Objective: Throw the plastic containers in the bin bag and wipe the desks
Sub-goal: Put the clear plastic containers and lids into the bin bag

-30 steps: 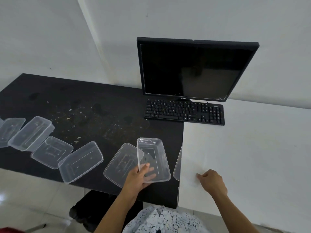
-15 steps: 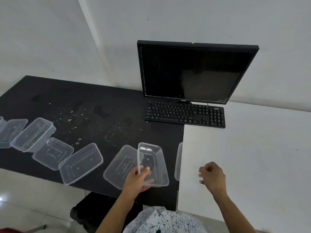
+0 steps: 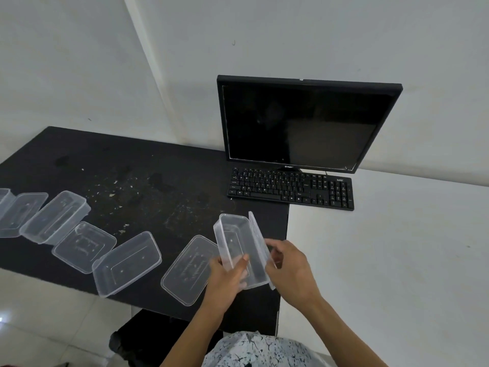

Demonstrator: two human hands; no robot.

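At the black desk (image 3: pixel 158 165) edge, left hand (image 3: pixel 227 276) grips a container (image 3: pixel 234 242), right hand (image 3: pixel 289 274) pinches a lid (image 3: pixel 257 235).

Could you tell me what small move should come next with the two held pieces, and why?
Probably bring the lid in the right hand against the container the left hand holds tilted: they sit side by side off the black desk, and stacking frees a hand for more.

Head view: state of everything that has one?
monitor, screen dark
black desk, crumbs and smears
held container, empty, tilted up in left hand
thin clear piece, on edge, gripped by right hand
other containers, empty, lying on black desk
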